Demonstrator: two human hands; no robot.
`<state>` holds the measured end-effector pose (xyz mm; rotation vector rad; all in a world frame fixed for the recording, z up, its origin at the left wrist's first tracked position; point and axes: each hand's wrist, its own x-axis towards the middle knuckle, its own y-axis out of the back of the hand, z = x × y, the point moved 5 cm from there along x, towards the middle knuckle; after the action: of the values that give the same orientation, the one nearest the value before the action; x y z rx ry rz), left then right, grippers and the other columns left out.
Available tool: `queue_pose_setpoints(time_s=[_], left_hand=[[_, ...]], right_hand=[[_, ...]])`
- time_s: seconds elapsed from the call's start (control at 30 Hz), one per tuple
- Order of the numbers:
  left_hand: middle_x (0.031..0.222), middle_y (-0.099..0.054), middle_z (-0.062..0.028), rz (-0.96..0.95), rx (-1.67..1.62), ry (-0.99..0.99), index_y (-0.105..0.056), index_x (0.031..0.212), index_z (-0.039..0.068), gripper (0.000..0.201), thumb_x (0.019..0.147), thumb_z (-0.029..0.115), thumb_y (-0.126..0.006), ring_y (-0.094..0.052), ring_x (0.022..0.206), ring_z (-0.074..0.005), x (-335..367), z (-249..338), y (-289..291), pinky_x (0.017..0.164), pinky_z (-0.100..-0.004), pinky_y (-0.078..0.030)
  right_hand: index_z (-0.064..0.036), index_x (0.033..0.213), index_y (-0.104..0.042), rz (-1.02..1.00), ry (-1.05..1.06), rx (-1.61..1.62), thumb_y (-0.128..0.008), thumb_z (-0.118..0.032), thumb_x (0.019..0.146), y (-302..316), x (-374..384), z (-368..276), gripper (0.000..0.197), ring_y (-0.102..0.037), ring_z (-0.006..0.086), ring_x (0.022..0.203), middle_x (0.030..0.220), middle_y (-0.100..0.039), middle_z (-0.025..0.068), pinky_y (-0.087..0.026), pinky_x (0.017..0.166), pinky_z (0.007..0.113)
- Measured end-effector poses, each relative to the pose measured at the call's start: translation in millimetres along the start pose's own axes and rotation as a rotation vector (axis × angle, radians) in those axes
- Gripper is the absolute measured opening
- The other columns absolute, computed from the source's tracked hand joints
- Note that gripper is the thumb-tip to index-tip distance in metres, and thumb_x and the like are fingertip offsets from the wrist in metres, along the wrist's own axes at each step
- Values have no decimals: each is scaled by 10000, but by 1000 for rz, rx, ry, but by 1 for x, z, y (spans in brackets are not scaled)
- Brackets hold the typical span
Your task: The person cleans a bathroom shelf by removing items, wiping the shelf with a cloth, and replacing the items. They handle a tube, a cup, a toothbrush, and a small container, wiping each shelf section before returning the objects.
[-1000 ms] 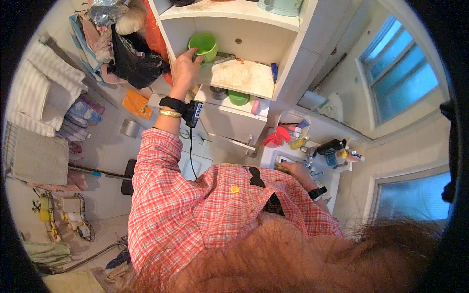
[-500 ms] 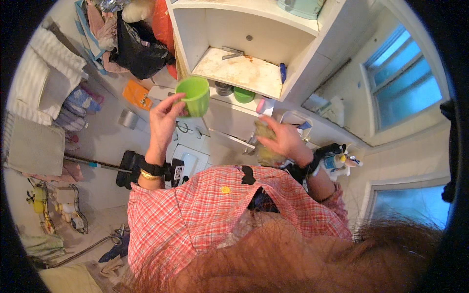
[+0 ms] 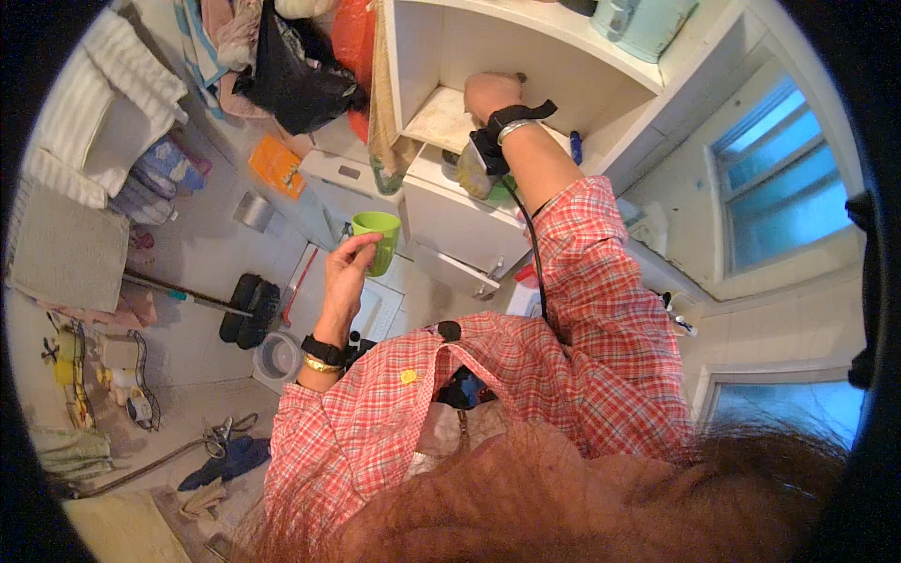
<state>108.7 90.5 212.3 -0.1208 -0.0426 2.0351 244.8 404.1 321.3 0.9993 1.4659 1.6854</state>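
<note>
My left hand holds a light green plastic cup (image 3: pixel 375 246) by its side, above the white tiled floor. The thumb and fingers of that left hand (image 3: pixel 345 280) pinch the cup's wall. My right hand (image 3: pixel 492 97) reaches into the white cabinet's open compartment (image 3: pixel 437 118), just over its stained shelf board. Its fingers curl away from view, so what they hold cannot be made out. A crumpled yellowish-grey rag (image 3: pixel 475 169) shows below my right wrist, at the board's front edge. A dark blue tool handle (image 3: pixel 575 147) stands at the compartment's right side.
Beneath the compartment, a drawer front (image 3: pixel 450 225) and a partly open lower door (image 3: pixel 457 269) face me. A black bag (image 3: pixel 305 84) and a red bag (image 3: pixel 353 56) hang at far left. Towels (image 3: pixel 94 122) line the left wall, above a brush head (image 3: pixel 251 308).
My right hand has gone from low on the right up into the compartment, where the metal bracket on the board is now covered. The cup in my left hand is lower.
</note>
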Motion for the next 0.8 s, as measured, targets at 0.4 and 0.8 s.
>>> queue_pose_setpoints(time_s=[0.4, 0.8], left_hand=[[1012, -621, 15, -176, -118, 82, -641, 1210, 75, 337, 963, 294, -574, -518, 868, -53, 35, -9, -49, 763, -216, -415], [923, -648, -47, -367, -514, 351, -598, 1188, 37, 259, 988, 181, -520, -623, 793, -128, 30, -35, -98, 702, -256, -520]], right_hand=[[-151, 893, -658, 465, 597, 224, -594, -176, 769, 28, -144, -24, 141, -633, 293, 646, 669, -623, 103, -497, 550, 427], [-72, 1039, -582, -6, 723, 294, -581, -183, 820, 7, -223, -49, 245, -659, 334, 709, 769, -650, 120, -519, 583, 436]])
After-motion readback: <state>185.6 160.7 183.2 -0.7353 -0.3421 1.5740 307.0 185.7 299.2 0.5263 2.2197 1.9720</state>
